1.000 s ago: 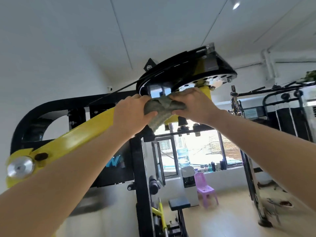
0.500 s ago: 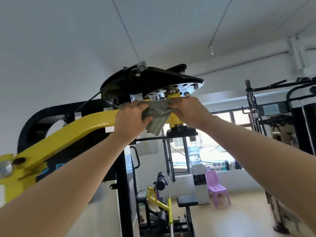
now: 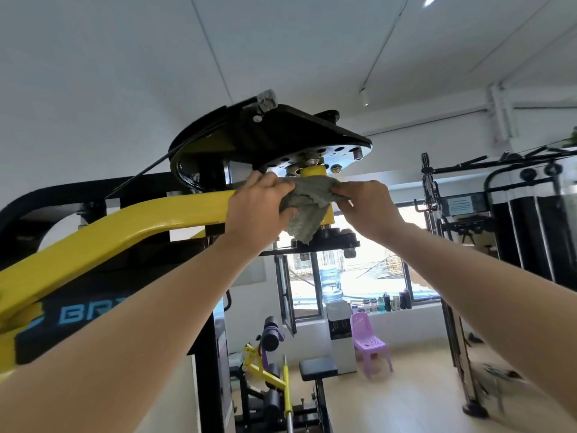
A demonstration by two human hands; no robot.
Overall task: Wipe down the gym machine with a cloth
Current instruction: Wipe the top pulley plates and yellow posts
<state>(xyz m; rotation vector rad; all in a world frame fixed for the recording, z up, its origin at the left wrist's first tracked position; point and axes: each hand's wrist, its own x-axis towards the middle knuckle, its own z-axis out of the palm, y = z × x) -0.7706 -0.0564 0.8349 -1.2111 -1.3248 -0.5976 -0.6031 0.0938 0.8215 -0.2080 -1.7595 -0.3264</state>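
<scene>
Two bare forearms enter from 7 and 4 o'clock and meet just above centre. The left hand (image 3: 256, 210) has its fingers curled round one end of the single grey cloth (image 3: 307, 201); the right hand (image 3: 365, 210), at the cloth's 3 o'clock, pinches the other end. The cloth lies against the yellow pivot post (image 3: 313, 170) of the gym machine (image 3: 212, 173), with one tail hanging toward 6 o'clock. One yellow arm (image 3: 140, 226) runs from the left hand out toward 8 o'clock. At the cloth's 12 o'clock sits one black plate (image 3: 265, 135) with a ring of holes in its pale underside; the marks beside the holes are too small to read. One thin cable (image 3: 137, 175) leaves the plate toward 9 o'clock. Below the yellow arm a black panel carries blue lettering (image 3: 90, 310), legible only as "BR". Farther off, toward 5 o'clock, stand one black bench pad (image 3: 318, 368), one purple chair (image 3: 370, 342) and one water dispenser (image 3: 338, 320) carrying one bottle. A row of containers (image 3: 390, 303) lines the window sill, count uncertain. At 3 o'clock a second rack (image 3: 515, 198) bears one unreadable placard (image 3: 462, 204).
</scene>
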